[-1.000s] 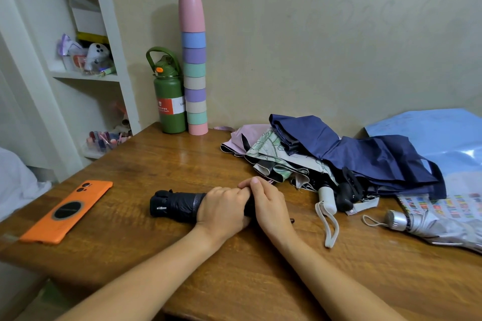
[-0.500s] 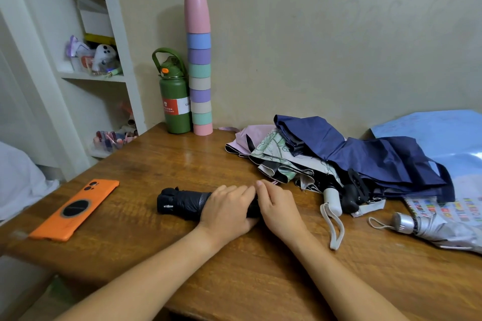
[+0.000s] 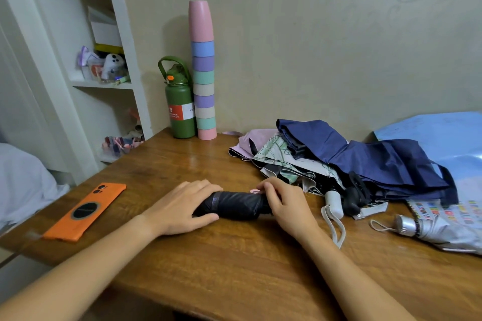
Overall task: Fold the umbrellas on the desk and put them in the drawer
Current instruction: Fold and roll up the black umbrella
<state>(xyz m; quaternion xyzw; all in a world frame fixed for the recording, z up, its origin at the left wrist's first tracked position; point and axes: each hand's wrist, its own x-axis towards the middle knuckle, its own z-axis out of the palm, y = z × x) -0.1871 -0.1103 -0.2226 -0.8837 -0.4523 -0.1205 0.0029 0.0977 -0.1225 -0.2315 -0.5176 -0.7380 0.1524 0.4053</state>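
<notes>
- Lying crosswise near the front middle of the counter [image 3: 247,268], the rolled black umbrella [image 3: 236,205] looks light, with a stiff core under soft, slippery cloth that could spring loose.
- The left hand [image 3: 182,210] wraps its left end, fingers curled over the top and thumb underneath.
- The right hand [image 3: 285,206] covers the right end, its fingertips [image 3: 263,187] pinching a small pink tab, likely the closing strap.
- A grip around the middle of the roll would best keep the folds tight.
- At two o'clock from the hands, a heap of unfolded umbrellas [image 3: 365,161] waits; an orange phone [image 3: 86,211] lies at nine o'clock.
- Compared with half a second ago, the hands have moved apart toward the ends, baring the middle of the roll and hiding its left tip.
</notes>
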